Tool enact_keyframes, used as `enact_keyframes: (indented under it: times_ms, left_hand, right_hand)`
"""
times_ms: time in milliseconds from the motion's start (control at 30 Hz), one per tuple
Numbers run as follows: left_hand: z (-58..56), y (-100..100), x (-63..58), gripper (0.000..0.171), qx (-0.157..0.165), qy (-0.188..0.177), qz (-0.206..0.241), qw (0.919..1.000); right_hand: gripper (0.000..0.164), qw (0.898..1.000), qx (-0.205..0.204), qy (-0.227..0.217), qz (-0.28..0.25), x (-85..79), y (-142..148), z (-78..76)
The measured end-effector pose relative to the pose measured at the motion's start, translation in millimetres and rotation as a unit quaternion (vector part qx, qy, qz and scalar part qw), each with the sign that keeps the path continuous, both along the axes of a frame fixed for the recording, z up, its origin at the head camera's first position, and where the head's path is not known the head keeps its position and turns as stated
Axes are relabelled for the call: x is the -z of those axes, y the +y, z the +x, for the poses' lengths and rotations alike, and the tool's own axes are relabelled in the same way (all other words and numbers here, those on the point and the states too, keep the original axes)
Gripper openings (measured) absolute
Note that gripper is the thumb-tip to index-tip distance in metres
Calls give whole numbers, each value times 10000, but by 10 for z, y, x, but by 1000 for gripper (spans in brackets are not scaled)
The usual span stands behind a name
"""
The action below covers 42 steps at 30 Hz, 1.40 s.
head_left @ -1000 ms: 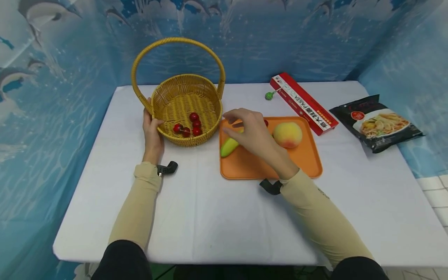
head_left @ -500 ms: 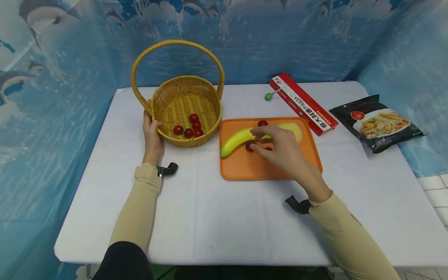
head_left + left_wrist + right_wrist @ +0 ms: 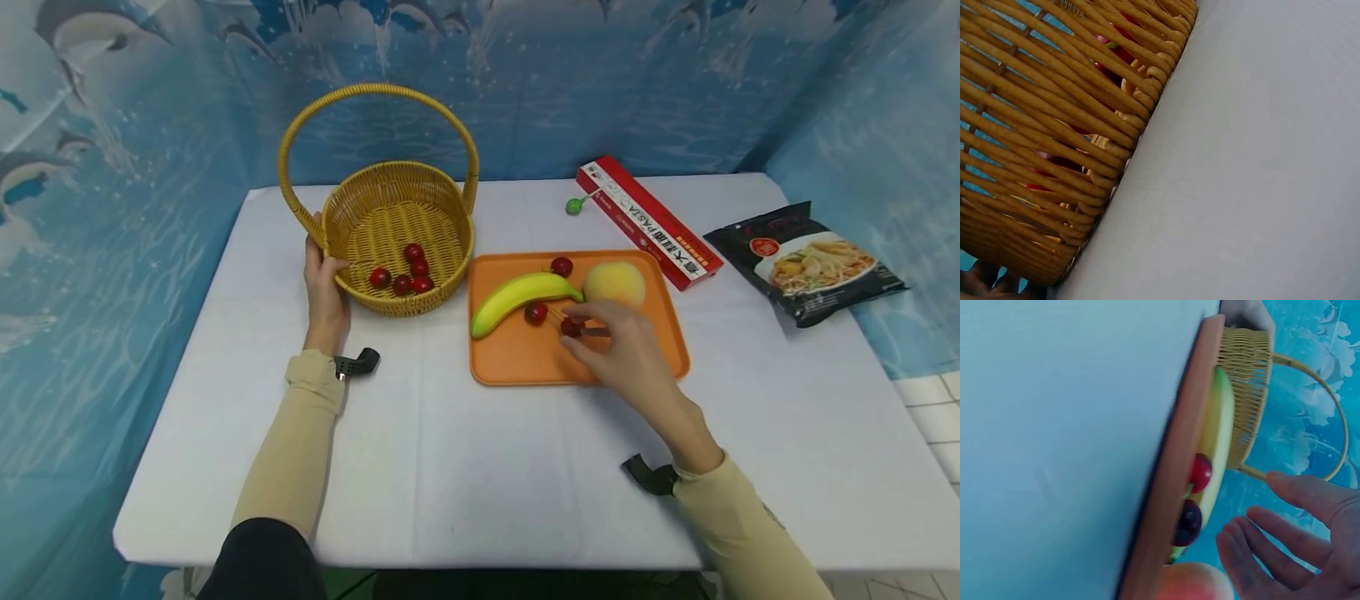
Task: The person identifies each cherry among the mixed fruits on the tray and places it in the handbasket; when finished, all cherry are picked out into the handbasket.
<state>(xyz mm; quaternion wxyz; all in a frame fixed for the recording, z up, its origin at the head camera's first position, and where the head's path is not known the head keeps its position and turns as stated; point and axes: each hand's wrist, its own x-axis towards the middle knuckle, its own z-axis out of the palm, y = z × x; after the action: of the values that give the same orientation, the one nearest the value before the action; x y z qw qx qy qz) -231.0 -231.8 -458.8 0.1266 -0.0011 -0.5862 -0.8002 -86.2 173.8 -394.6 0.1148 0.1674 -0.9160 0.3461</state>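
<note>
My left hand (image 3: 326, 287) grips the left side of a yellow wicker basket (image 3: 450, 287), thumb at the rim. Its fingers show at the lower left corner of the left wrist view. Several red cherries (image 3: 418, 267) lie inside the basket. My right hand (image 3: 626, 350) hovers over the orange tray (image 3: 510, 367), thumb and fingers apart around a dark cherry (image 3: 571, 326). In the right wrist view the fingers (image 3: 1285, 525) stand apart from the fruit with nothing between them. Also on the tray are a banana (image 3: 521, 300), a peach (image 3: 615, 283) and two more cherries (image 3: 536, 313).
Behind the tray, a red pasta box (image 3: 648, 221) lies at an angle, with a small green round thing (image 3: 574, 206) on a stem beside it. A black noodle packet (image 3: 806, 262) lies at the right on the white table (image 3: 450, 475).
My right hand has moved from beside the basket rightward and toward me, over the tray's cherries. A cherry in the basket has shifted slightly. The left hand stays on the basket.
</note>
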Motion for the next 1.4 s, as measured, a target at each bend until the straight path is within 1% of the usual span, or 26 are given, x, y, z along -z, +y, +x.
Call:
enact_keyframes:
  times_ms: [133,200,533,733,1000,1100,1267,1400]
  left_hand:
    - [-2,-1,2,84,7,-18,26,10000]
    - [0,-3,5,84,7,-15,9,10000]
    - [4,-22,8,84,22,30,-31,10000]
    - [-3,-19,-6,84,25,17,-20,10000]
    - [2,-7,-4,85,-1,13,-24,10000]
    - [5,-3,-11,85,13,2,-39,10000]
    - [9,-7,-12,84,-7,-19,-59,10000]
    - [16,-13,-11,84,9,-16,-30,10000]
  right_hand:
    - [41,9998,9,172,89,67,21,31]
    - [41,9998,21,166,133,86,26,44]
    - [41,9993,159,-222,245,140,15,56]
    - [39,9978,155,-598,256,128,-14,26]
    - [36,9917,64,-1048,746,111,-47,-8]
    - [37,9905,32,-1127,784,114,-50,-10]
    - [37,9892,-143,-1205,823,94,-75,-7]
    - [34,9888,-267,-1165,899,58,-85,-13]
